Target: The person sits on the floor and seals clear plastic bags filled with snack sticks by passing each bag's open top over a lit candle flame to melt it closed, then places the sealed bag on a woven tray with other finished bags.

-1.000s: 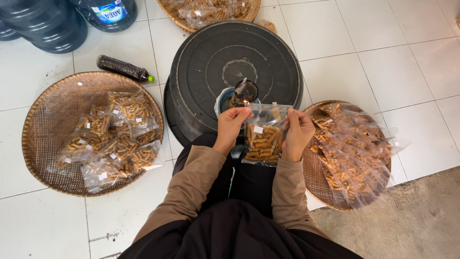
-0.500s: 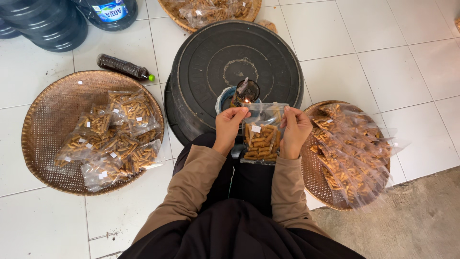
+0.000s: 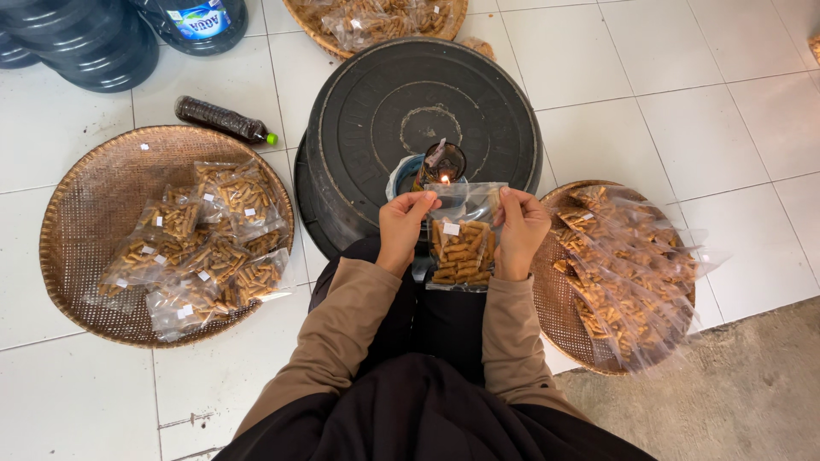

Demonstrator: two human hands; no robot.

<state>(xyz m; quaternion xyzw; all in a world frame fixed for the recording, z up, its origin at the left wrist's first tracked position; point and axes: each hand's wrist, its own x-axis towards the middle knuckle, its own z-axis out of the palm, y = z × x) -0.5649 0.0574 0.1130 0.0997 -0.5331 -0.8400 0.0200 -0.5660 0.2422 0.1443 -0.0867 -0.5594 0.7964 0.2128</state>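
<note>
A clear plastic snack bag (image 3: 461, 249), filled with small golden-brown sticks, is held up by its top edge between both hands. My left hand (image 3: 403, 227) pinches the bag's upper left corner. My right hand (image 3: 519, 230) pinches the upper right corner. The bag's top edge sits just below a small flame (image 3: 444, 179) burning on a little dark lamp (image 3: 442, 162). The lamp stands on an upturned black tub (image 3: 367, 111) in front of me.
A round woven tray (image 3: 77, 256) on the left holds several filled snack bags. Another woven tray (image 3: 564, 329) on the right holds several more bags. A dark bottle (image 3: 222, 119), blue water jugs (image 3: 94, 43) and a third tray (image 3: 316, 30) lie farther back on white tiles.
Both hands and the bag have risen slightly toward the flame; otherwise the scene is the same.
</note>
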